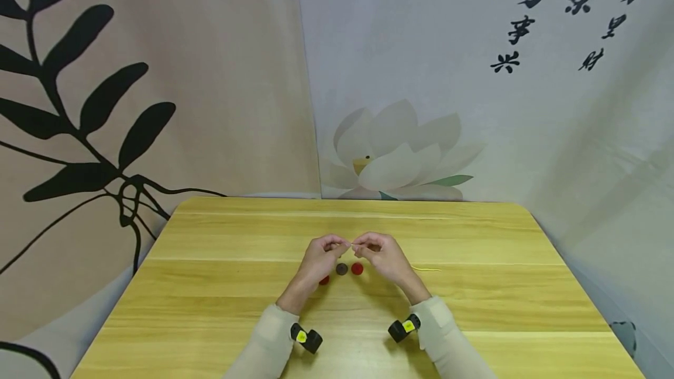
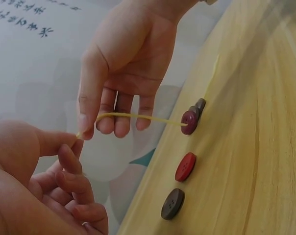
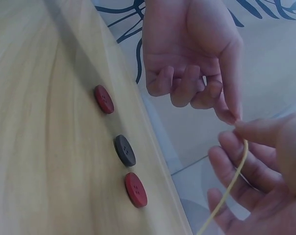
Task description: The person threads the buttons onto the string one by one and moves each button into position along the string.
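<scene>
My left hand (image 1: 325, 257) and right hand (image 1: 383, 257) meet fingertip to fingertip above the table. Between thumb and finger, each hand pinches a thin yellow cord (image 2: 160, 120) near its end. The cord runs from the fingers to a dark red button (image 2: 189, 123) and appears to pass through it. Brown buttons (image 2: 201, 105) lie right behind that one, with more cord trailing beyond. Below the hands, unstrung, are a red button (image 3: 136, 190), a dark grey button (image 3: 125, 150) and another red button (image 3: 104, 99). In the head view, my hands hide the strung buttons.
The wooden table (image 1: 221, 285) carries everything. A loose stretch of cord shows to the right of my right wrist in the head view. Printed cloth hangs (image 1: 237, 75) behind the table's far edge. Black wrist cameras (image 1: 308, 338) sit on both sleeves.
</scene>
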